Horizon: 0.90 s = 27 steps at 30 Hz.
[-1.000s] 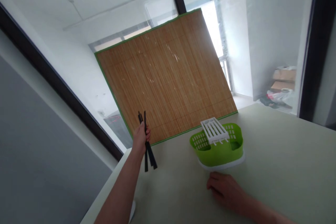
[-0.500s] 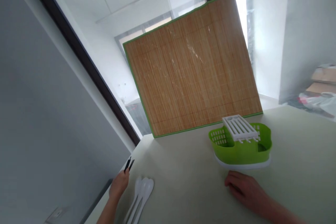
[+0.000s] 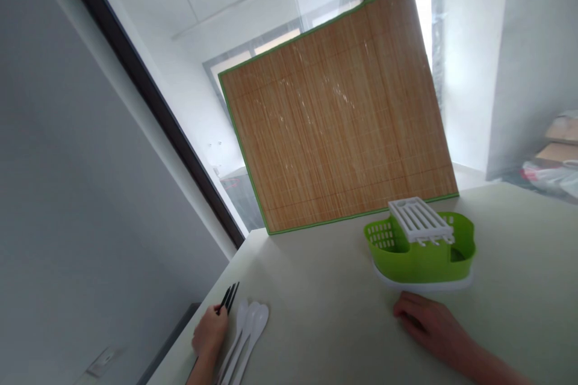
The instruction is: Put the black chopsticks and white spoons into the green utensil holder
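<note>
My left hand [image 3: 211,329] is closed around black chopsticks [image 3: 232,298] at the table's left edge. Their thin ends stick out past my fingers toward the back, and the hand hides their middle. Just right of it lie several white spoons [image 3: 255,320] side by side, bowls pointing away from me. My right hand [image 3: 427,322] rests on the table with its fingers curled in and nothing visible in them. Behind that hand stands a green basket [image 3: 419,261] on a white base tray [image 3: 424,285], with a white slotted rack [image 3: 421,220] with small hooks across its top.
A bamboo mat [image 3: 338,120] with green edging leans upright against the glass at the back of the pale table [image 3: 316,313]. A grey wall [image 3: 90,192] runs along the left. Boxes and bags [image 3: 557,159] lie beyond the table at the far right.
My left hand has come down and slightly right with the chopsticks, closer to the spoons. My right hand keeps its curled pose by the basket. The view has shifted slightly.
</note>
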Motion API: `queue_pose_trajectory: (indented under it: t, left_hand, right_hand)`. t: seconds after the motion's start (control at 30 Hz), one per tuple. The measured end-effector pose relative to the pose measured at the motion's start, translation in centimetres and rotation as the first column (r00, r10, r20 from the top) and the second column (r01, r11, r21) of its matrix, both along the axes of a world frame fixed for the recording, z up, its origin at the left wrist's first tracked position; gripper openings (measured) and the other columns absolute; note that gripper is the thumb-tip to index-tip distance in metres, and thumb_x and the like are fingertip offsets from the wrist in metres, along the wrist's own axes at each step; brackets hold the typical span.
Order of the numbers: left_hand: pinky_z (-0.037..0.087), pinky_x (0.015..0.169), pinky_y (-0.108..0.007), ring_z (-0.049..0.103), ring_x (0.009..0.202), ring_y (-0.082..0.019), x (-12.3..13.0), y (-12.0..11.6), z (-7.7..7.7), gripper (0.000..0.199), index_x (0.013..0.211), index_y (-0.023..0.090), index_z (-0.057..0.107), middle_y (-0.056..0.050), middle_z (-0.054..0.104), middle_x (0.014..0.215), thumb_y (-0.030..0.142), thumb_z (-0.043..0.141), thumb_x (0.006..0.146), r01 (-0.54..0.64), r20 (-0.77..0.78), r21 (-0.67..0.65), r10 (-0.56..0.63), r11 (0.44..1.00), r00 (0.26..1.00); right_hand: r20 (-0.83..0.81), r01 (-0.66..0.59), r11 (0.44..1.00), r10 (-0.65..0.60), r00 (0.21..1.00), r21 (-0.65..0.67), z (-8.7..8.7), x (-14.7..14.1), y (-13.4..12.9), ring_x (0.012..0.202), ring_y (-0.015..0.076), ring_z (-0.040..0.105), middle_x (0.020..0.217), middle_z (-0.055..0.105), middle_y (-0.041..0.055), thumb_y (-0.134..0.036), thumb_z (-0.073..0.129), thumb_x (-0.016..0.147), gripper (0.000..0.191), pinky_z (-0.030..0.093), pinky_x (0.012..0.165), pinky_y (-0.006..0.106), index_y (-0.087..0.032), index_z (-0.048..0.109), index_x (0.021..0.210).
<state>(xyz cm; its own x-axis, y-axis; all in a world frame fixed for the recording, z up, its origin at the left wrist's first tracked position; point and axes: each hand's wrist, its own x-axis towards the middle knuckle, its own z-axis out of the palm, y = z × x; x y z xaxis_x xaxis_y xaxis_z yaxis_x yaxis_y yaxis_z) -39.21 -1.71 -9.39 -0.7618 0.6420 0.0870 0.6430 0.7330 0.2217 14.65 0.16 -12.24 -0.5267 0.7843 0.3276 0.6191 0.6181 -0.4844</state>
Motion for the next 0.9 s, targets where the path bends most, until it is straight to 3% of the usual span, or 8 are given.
queue_pose_trajectory:
  t: [0.27, 0.37, 0.43, 0.53, 0.6, 0.7, 0.8, 0.9]
  left_hand:
    - [0.047, 0.084, -0.049, 0.052, 0.113, -0.038, 2.1, -0.1, 1.0, 0.041, 0.114, 0.020, 0.059, -0.015, 0.058, 0.120, 0.041, 0.039, 0.085, -0.047, -0.112, 0.091, 0.057, 0.995, 0.992]
    - [0.042, 0.096, -0.043, 0.050, 0.116, -0.031, 5.3, 1.4, 2.5, 0.040, 0.119, 0.018, 0.053, -0.012, 0.055, 0.123, 0.037, 0.035, 0.089, 0.157, -0.195, 0.204, -0.118, 0.966, 0.974]
    - [0.044, 0.094, -0.039, 0.056, 0.103, -0.025, 9.7, 2.6, 3.7, 0.039, 0.117, 0.015, 0.053, -0.013, 0.056, 0.118, 0.035, 0.035, 0.090, 0.429, -0.238, 0.367, -0.363, 0.825, 0.901]
    - [0.051, 0.072, -0.031, 0.058, 0.084, -0.018, 19.0, 3.5, 5.6, 0.034, 0.115, 0.019, 0.054, -0.010, 0.053, 0.120, 0.036, 0.039, 0.090, 0.650, -0.199, 0.522, -0.663, 0.552, 0.722]
    - [0.050, 0.073, -0.028, 0.057, 0.076, -0.014, 25.7, 3.3, 6.7, 0.031, 0.117, 0.022, 0.053, -0.007, 0.053, 0.122, 0.033, 0.041, 0.091, 0.750, -0.199, 0.523, -0.797, 0.406, 0.570]
    - [0.051, 0.076, -0.026, 0.058, 0.077, -0.012, 34.1, 2.9, 7.8, 0.037, 0.126, 0.027, 0.048, -0.005, 0.052, 0.126, 0.034, 0.050, 0.089, 0.864, -0.204, 0.443, -0.911, 0.239, 0.357]
    - [0.051, 0.083, -0.030, 0.059, 0.098, -0.019, 39.1, 3.2, 8.1, 0.049, 0.131, 0.024, 0.044, -0.007, 0.054, 0.126, 0.040, 0.057, 0.086, 0.940, -0.290, 0.301, -0.923, 0.162, 0.252]
    - [0.053, 0.075, -0.033, 0.061, 0.091, -0.022, 41.4, 4.1, 7.9, 0.043, 0.117, 0.018, 0.053, -0.009, 0.061, 0.108, 0.043, 0.062, 0.083, 0.975, -0.335, 0.122, -0.917, 0.188, 0.219]
  right_hand:
    - [0.003, 0.003, 1.000, -0.003, 1.000, 0.016, -0.1, -0.2, -0.1, 0.077, 0.0172, 0.060, 0.085, 0.063, 0.0016, -0.011, 0.043, 0.083, 0.020, 0.040, 0.068, 0.026, -0.022, 0.060, 0.085]
    - [0.007, -0.016, 1.000, 0.016, 1.000, 0.027, 0.0, -0.6, -0.3, 0.075, 0.0167, 0.059, 0.083, 0.063, 0.0007, -0.011, 0.045, 0.081, 0.020, 0.038, 0.067, 0.026, -0.023, 0.060, 0.088]
    - [0.039, -0.033, 0.999, 0.032, 0.999, 0.028, -0.1, -0.8, -0.6, 0.071, 0.0160, 0.059, 0.080, 0.063, -0.0005, -0.012, 0.048, 0.080, 0.018, 0.036, 0.064, 0.025, -0.023, 0.060, 0.087]
    - [0.131, -0.056, 0.997, 0.049, 0.990, 0.048, -0.3, -1.3, -1.1, 0.064, 0.0152, 0.057, 0.073, 0.062, -0.0012, -0.016, 0.049, 0.082, 0.011, 0.031, 0.059, 0.026, -0.022, 0.057, 0.076]
    - [0.185, -0.066, 0.994, 0.049, 0.981, 0.085, -0.7, -1.6, -1.3, 0.064, 0.0158, 0.058, 0.070, 0.062, -0.0008, -0.020, 0.049, 0.084, 0.014, 0.029, 0.058, 0.027, -0.021, 0.055, 0.072]
    - [0.228, -0.072, 0.989, 0.040, 0.973, 0.130, -1.4, -2.0, -1.4, 0.065, 0.0174, 0.060, 0.070, 0.064, -0.0002, -0.021, 0.050, 0.085, 0.014, 0.028, 0.059, 0.028, -0.021, 0.055, 0.072]
    - [0.237, -0.053, 0.987, 0.016, 0.971, 0.152, -1.8, -2.0, -1.5, 0.065, 0.0179, 0.062, 0.069, 0.065, 0.0002, -0.019, 0.050, 0.085, 0.015, 0.029, 0.060, 0.029, -0.020, 0.056, 0.071]
    - [0.235, -0.047, 0.985, 0.007, 0.972, 0.164, -1.8, -2.1, -1.5, 0.064, 0.0180, 0.062, 0.069, 0.066, 0.0007, -0.018, 0.051, 0.084, 0.014, 0.029, 0.060, 0.029, -0.019, 0.056, 0.071]
